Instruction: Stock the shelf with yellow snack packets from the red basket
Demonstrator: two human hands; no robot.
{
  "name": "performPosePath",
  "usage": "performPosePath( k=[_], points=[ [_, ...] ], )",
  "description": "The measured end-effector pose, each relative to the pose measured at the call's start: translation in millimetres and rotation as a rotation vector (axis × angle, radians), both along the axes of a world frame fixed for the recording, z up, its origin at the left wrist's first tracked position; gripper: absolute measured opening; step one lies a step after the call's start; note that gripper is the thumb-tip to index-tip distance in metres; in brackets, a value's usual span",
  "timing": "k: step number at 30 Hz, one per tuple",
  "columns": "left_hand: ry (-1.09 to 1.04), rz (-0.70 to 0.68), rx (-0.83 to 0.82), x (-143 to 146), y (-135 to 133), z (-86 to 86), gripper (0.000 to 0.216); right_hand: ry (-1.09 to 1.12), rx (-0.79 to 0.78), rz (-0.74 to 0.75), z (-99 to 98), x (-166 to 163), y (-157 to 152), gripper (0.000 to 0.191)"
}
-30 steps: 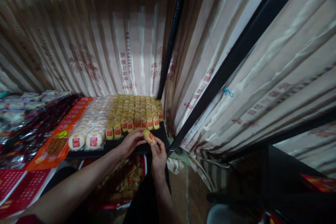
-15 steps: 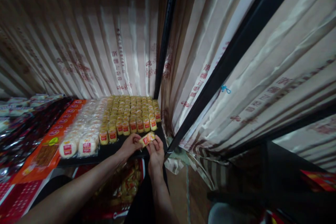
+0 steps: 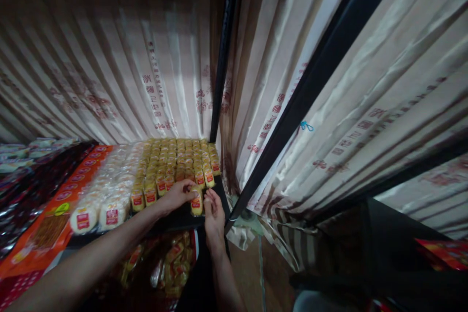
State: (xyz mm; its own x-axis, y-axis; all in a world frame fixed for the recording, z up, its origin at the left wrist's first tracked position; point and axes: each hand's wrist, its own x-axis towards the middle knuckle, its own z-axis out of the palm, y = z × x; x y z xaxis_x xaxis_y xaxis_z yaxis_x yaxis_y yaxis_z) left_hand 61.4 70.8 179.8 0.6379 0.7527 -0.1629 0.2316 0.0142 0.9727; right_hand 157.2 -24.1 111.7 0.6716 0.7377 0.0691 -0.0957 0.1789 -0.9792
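My left hand [image 3: 183, 193] pinches the top of a small wrapped yellow cake [image 3: 196, 204] with a red label. The cake is upright, its label towards me, over the front part of the black shelf [image 3: 175, 218]. Just to its right is my right hand [image 3: 214, 207], fingers apart and bent slightly, with nothing in it. Whether its fingertips touch the wrapper I cannot make out. Behind both hands, rows of the same wrapped yellow cakes [image 3: 170, 163] stand close together, some hidden by my left hand.
Round white wrapped cakes [image 3: 111, 212], an orange snack packet [image 3: 51, 224] and dark shiny packets [image 3: 32, 190] lie leftward. Below is a box of loose gold-wrapped pieces [image 3: 175, 263]. A pleated curtain [image 3: 175, 58] and black posts [image 3: 292, 107] bound the shelf behind and at right.
The yellow cake has turned from lying aslant between both hands to upright. My right hand has let go of it and sits beside it. The view has shifted slightly to the right.
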Motion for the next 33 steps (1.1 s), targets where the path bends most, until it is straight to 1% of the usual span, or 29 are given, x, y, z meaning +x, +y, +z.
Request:
performPosePath(
  k=[3, 6, 8, 10, 12, 15, 20, 25, 28, 33],
  points=[
    [0.007, 0.149, 0.077, 4.5, 13.8, 4.5, 0.030, -0.293, -0.067, -0.141, -6.2, 10.7, 10.7, 0.039],
    [-0.027, 0.293, 0.182, 14.9, 28.3, 13.7, 0.033, -0.560, -0.125, -0.186, -9.6, 18.2, 23.2, 0.043],
    [-0.049, 0.339, 0.229, 26.0, 35.1, 19.4, 0.032, -0.678, -0.169, -0.196, -13.1, 19.3, 29.5, 0.047],
    [-0.045, 0.350, 0.254, 39.2, 39.0, 23.3, 0.030, -0.754, -0.208, -0.191, -17.5, 17.9, 32.7, 0.049],
    [-0.029, 0.328, 0.291, 53.1, 40.5, 25.8, 0.028, -0.794, -0.234, -0.173, -20.9, 15.4, 32.9, 0.050],
    [0.032, 0.246, 0.384, 72.8, 40.4, 27.4, 0.028, -0.827, -0.264, -0.159, -21.0, 12.8, 30.7, 0.049],
    [0.119, 0.101, 0.550, 96.5, 41.2, 22.0, 0.030, -0.881, -0.370, -0.141, -16.0, 12.9, 29.1, 0.047],
    [0.215, 0.022, 0.630, 107.2, 45.0, 13.0, 0.027, -0.918, -0.402, -0.135, -16.9, 13.6, 29.5, 0.047],
    [0.319, -0.007, 0.696, 110.7, 46.7, 6.8, 0.024, -0.920, -0.406, -0.137, -17.4, 13.5, 29.4, 0.046],
    [0.501, -0.077, 0.846, 118.5, 46.9, -2.2, 0.027, -0.924, -0.388, -0.161, -17.9, 12.5, 29.8, 0.046]
  ],
)
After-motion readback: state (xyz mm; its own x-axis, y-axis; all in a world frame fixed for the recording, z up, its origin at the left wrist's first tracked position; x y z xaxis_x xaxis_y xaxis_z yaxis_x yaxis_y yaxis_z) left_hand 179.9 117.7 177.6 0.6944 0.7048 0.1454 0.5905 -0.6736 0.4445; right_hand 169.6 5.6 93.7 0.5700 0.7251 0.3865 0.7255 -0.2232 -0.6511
